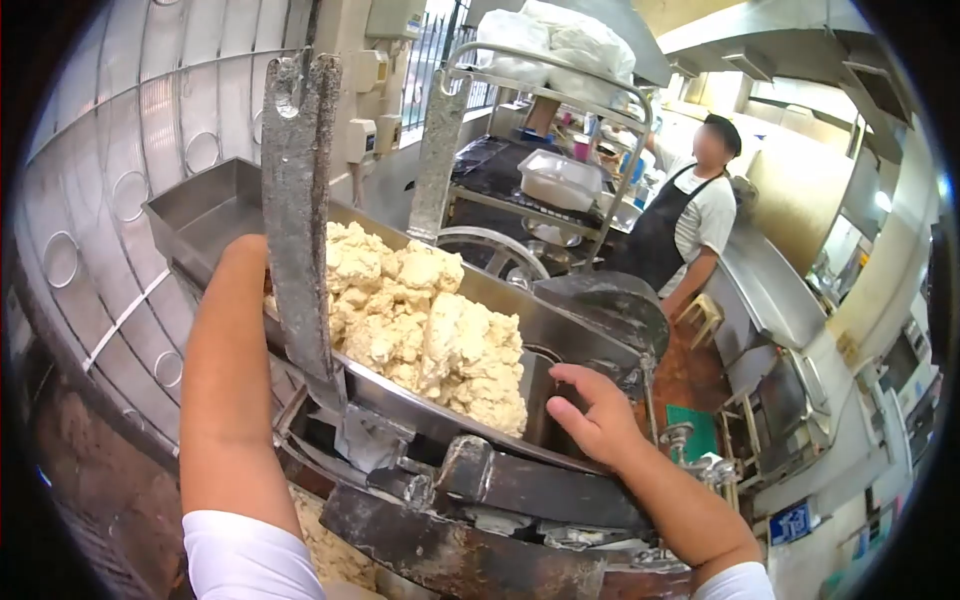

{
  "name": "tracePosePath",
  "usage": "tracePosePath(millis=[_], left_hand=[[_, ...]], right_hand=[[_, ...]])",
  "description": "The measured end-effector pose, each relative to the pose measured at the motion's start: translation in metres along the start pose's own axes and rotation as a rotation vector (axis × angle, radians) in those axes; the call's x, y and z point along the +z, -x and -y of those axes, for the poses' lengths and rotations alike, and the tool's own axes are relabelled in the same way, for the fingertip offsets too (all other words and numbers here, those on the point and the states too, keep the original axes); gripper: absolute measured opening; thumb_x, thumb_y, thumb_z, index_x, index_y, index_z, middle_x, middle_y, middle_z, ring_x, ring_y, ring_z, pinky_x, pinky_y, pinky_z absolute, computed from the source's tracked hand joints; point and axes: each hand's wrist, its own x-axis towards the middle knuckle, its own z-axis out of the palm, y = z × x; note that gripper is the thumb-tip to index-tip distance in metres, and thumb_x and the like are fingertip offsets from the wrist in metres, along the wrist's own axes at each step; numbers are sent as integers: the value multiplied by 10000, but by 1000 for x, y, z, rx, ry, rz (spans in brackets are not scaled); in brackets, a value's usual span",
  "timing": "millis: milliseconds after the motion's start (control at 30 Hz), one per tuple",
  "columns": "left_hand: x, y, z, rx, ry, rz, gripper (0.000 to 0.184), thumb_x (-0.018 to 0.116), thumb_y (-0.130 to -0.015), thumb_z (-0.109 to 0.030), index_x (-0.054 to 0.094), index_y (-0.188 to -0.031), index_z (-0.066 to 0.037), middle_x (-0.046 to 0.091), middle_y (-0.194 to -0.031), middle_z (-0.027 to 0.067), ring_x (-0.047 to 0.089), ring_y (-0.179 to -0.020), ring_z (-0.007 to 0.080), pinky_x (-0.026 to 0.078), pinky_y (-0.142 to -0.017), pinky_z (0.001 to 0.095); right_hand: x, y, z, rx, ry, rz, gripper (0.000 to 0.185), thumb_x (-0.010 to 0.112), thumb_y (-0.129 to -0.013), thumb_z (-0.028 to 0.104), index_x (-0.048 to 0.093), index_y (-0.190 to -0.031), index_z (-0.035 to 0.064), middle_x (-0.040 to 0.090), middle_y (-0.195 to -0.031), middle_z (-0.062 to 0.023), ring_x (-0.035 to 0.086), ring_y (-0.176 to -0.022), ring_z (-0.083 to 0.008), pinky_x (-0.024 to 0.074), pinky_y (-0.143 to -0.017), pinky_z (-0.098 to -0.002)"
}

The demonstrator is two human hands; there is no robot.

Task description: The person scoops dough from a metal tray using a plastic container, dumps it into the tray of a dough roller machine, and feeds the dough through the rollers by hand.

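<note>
Lumpy pale dough (430,325) lies heaped in the middle of a long metal trough (210,205). My right hand (595,410) is over the trough's right end, beside the dough, with thumb and fingers apart and nothing between them. My left arm reaches into the trough on the left side of the dough; the hand itself is hidden behind an upright metal bar (300,200). Below the trough are dark, worn machine parts (450,540), and more dough (335,545) shows underneath them.
A wheeled rack (600,235) behind the trough holds a plastic tub (560,180) and white bags (555,50). Beyond it stands a person in a dark apron (655,225), near a stool (700,318) and a steel counter (775,275). A corrugated shutter (110,200) lines the left.
</note>
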Motion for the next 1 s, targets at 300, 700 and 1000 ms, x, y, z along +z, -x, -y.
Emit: tracePosePath(millis=[300, 700, 1000], left_hand=[[20, -39, 32, 238, 448, -265, 403, 486, -900, -362, 670, -1040, -32, 687, -1007, 117, 636, -906, 249, 464, -797, 376], [5, 35, -5, 443, 418, -660, 336, 527, -875, -304, 644, -1014, -21, 659, -929, 185, 625, -871, 304, 456, -818, 388], [59, 170, 38, 698, 659, -1083, 231, 557, -941, -168, 608, -1080, 9, 586, -1181, 132, 540, -1115, 205, 401, -982, 319]], right_hand=[[-54, -44, 74, -304, 217, 48, 749, 638, -810, 461, 428, -1362, -1, 387, -1402, -297, 371, -1317, -425, 291, -1096, -459], [-49, 117, 7, 283, 302, -122, 547, 614, -847, 408, 563, -1233, 24, 447, -1352, -300, 390, -1296, -440, 304, -1069, -481], [-54, 129, -9, 146, 248, -212, 532, 670, -813, 363, 567, -1214, 28, 463, -1352, -272, 427, -1265, -439, 342, -1042, -476]])
